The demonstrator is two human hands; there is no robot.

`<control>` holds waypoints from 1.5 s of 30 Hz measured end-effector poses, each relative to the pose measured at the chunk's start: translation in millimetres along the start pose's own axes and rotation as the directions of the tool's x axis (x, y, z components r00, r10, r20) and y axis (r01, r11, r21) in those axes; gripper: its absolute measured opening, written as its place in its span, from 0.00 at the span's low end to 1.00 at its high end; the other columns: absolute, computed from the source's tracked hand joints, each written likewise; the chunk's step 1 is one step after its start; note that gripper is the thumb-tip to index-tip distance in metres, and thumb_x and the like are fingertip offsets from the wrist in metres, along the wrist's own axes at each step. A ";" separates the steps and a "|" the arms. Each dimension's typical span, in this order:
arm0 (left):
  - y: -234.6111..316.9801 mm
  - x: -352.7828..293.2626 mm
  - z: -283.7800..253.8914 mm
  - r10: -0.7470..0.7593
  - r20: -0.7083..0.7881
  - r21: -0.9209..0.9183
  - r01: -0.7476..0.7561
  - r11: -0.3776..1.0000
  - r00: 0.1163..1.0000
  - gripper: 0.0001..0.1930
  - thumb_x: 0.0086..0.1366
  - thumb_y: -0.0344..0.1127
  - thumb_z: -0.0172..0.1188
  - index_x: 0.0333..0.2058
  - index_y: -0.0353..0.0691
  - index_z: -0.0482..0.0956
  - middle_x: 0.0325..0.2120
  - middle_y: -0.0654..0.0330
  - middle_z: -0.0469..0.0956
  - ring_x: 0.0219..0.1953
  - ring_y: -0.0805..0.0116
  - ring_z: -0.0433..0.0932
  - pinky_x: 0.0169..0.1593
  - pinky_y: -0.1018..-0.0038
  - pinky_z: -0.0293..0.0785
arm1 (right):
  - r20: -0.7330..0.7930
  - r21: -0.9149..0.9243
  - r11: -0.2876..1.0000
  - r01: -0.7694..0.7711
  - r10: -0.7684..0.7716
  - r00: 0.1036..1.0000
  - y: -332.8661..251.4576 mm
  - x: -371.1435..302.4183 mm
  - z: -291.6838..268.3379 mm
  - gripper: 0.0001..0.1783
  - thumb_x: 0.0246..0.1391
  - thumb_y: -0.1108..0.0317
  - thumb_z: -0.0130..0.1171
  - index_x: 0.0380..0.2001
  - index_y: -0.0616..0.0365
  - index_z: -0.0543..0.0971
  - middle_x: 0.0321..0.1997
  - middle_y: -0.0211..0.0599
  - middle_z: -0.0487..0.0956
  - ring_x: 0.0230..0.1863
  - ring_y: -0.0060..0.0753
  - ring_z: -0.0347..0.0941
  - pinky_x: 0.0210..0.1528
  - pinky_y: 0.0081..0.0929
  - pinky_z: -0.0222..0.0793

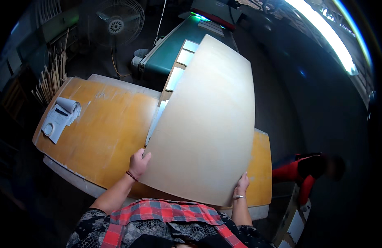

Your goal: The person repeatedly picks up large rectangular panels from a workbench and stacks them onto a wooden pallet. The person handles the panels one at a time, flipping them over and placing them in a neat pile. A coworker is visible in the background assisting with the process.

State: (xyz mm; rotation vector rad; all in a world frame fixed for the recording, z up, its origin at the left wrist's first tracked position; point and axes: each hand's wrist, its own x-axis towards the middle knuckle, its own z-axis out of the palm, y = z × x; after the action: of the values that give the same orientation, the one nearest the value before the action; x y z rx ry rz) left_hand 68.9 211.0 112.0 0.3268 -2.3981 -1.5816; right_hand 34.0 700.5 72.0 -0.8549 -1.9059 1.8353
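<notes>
A large pale board (203, 120), smooth and cream-coloured, stretches away in front of me. My left hand (139, 164) grips its near left edge, thumb on top and fingers hidden beneath. At the near right edge, my right hand (241, 184) is closed on the same board, its fingers partly hidden. Past the board's left side shows a strip of wooden frame (168, 86) with white panels between its crosspieces; the board covers the rest. Both lie over an orange-brown tabletop (112, 128). I cannot tell whether the board rests on the frame or is held above it.
Papers (60, 118) with a tape roll and a dark pen-like object lie on the left. Beyond the table stand a green conveyor belt (164, 56), a fan (115, 25) and upright wooden sticks (53, 76). A person in red and black (306, 171) bends over a panel (296, 221) at right.
</notes>
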 end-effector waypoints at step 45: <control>-134.6 -221.3 -124.5 -0.472 0.435 0.427 0.286 0.858 0.767 0.31 0.66 0.53 0.37 0.42 0.24 0.70 0.42 0.39 0.73 0.46 0.48 0.72 0.48 0.62 0.67 | 0.090 -0.740 0.653 -0.158 0.330 0.940 125.3 -271.3 -148.6 0.34 0.58 0.44 0.33 0.43 0.67 0.70 0.47 0.65 0.70 0.50 0.61 0.67 0.53 0.44 0.61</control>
State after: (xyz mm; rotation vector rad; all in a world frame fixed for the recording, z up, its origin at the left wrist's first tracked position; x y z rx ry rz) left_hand 325.2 122.2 16.6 0.5430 -3.2279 -1.5587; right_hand 354.4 637.2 3.2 -1.2391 -2.8688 1.2859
